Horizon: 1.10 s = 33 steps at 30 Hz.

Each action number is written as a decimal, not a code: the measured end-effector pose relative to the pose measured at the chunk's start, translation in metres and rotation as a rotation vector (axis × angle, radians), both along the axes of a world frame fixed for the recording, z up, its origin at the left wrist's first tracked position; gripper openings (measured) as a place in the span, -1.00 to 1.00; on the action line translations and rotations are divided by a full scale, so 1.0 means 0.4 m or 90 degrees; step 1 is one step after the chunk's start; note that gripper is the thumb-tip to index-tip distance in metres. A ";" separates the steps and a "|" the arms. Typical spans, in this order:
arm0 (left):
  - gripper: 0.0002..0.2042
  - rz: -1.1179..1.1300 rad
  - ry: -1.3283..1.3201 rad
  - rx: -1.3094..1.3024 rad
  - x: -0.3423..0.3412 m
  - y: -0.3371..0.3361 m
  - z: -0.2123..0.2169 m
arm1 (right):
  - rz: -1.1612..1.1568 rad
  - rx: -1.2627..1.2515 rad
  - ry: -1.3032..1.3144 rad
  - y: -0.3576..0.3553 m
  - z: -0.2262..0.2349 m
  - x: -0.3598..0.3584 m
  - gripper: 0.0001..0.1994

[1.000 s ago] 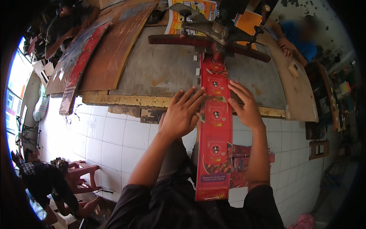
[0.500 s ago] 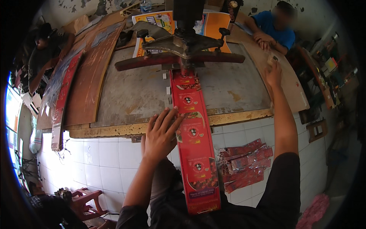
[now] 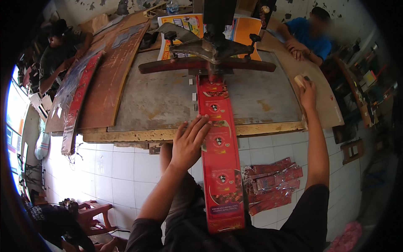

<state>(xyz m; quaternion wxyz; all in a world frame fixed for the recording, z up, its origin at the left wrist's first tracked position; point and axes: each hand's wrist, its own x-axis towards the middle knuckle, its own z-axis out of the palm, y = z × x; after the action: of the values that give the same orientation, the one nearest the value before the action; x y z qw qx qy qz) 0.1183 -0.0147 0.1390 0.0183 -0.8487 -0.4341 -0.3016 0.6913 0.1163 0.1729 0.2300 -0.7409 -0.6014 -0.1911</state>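
Note:
A long red printed strip (image 3: 220, 159) runs from under the metal press (image 3: 212, 63) toward my lap, overhanging the table's near edge. My left hand (image 3: 187, 147) lies along its left side, fingers stretched out and fingertips on its surface. Off to the right, my right hand (image 3: 308, 95) is closed round a small tan block (image 3: 299, 81) with a dark part, above the brown board; its exact kind is unclear. The strip's far end is hidden beneath the press.
Two people sit at the far left and far right. A second red strip (image 3: 82, 96) lies on the left boards (image 3: 115, 84). Several red plastic-wrapped packs (image 3: 273, 185) lie on the tiled floor. A red stool (image 3: 94, 218) stands at lower left; printed sheets (image 3: 247, 38) lie behind the press.
The whole view has shifted, so things appear farther right. My right hand and its block have come slightly nearer to me. My left hand stays on the strip.

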 end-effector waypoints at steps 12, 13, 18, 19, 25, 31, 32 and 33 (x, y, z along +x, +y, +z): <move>-0.46 -0.002 -0.019 0.048 0.013 -0.003 -0.002 | 0.409 -0.031 0.259 -0.438 0.139 -0.439 -0.67; -0.46 -0.003 -0.026 0.050 0.018 -0.001 -0.006 | 0.451 -0.064 0.308 -0.468 0.153 -0.491 -0.64; -0.44 0.000 -0.036 0.054 0.003 -0.010 0.003 | 0.640 -0.148 0.313 -0.455 0.172 -0.703 -0.57; -0.44 0.002 -0.029 0.051 0.004 -0.009 0.004 | 0.648 -0.166 0.308 -0.435 0.171 -0.731 -0.58; -0.41 -0.004 -0.020 0.035 0.010 -0.003 -0.007 | 0.669 -0.143 0.296 -0.267 0.111 -0.811 -0.62; -0.37 -0.008 -0.035 0.050 0.008 0.003 -0.009 | 0.630 -0.141 0.294 -0.135 0.085 -0.828 -0.64; -0.37 -0.006 -0.028 0.042 0.007 0.001 -0.007 | 0.630 -0.135 0.290 -0.120 0.078 -0.829 -0.64; -0.38 -0.005 -0.031 0.037 0.007 -0.001 -0.006 | 0.631 -0.128 0.283 -0.110 0.076 -0.830 -0.64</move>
<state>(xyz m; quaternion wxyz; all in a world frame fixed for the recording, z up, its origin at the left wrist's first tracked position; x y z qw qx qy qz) 0.1212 -0.0153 0.1367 0.0315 -0.8419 -0.4222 -0.3346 0.3593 0.0725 0.2034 0.3423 -0.4096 -0.8304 0.1595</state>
